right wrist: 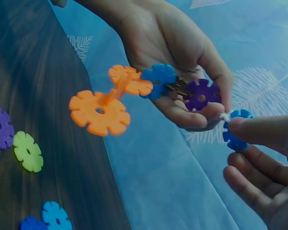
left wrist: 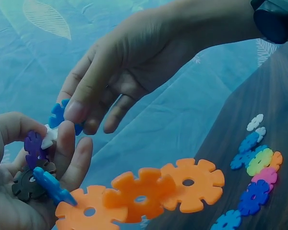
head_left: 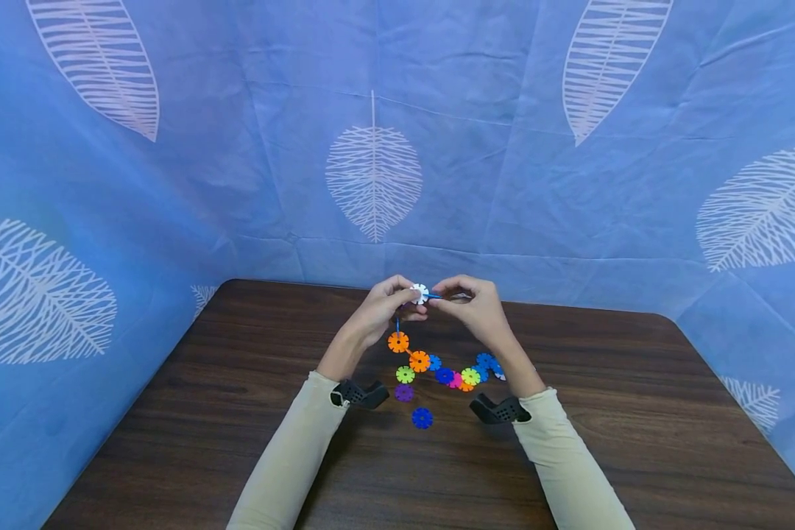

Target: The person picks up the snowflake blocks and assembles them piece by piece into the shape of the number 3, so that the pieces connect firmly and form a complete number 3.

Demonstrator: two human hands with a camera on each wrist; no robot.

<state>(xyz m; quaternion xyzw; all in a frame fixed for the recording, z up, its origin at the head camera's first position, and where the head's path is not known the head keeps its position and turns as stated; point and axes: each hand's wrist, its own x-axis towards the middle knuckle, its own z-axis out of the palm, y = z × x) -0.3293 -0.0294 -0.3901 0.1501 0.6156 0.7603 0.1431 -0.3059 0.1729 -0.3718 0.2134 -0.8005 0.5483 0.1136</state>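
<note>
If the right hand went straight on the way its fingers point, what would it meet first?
Probably the white disc held in the left hand; the blue disc in the right hand seems right at its edge, though contact is hard to judge.

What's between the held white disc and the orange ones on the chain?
From the white disc: a purple disc, a dark disc, then a blue disc, before the orange discs. Left wrist view shows it.

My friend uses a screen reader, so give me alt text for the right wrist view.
A person's right-hand grip pinches a blue disc beside the left-hand grip, which holds a chain of notched discs, mostly orange, blue and purple. Lower left, more discs lie on a dark table.
</note>
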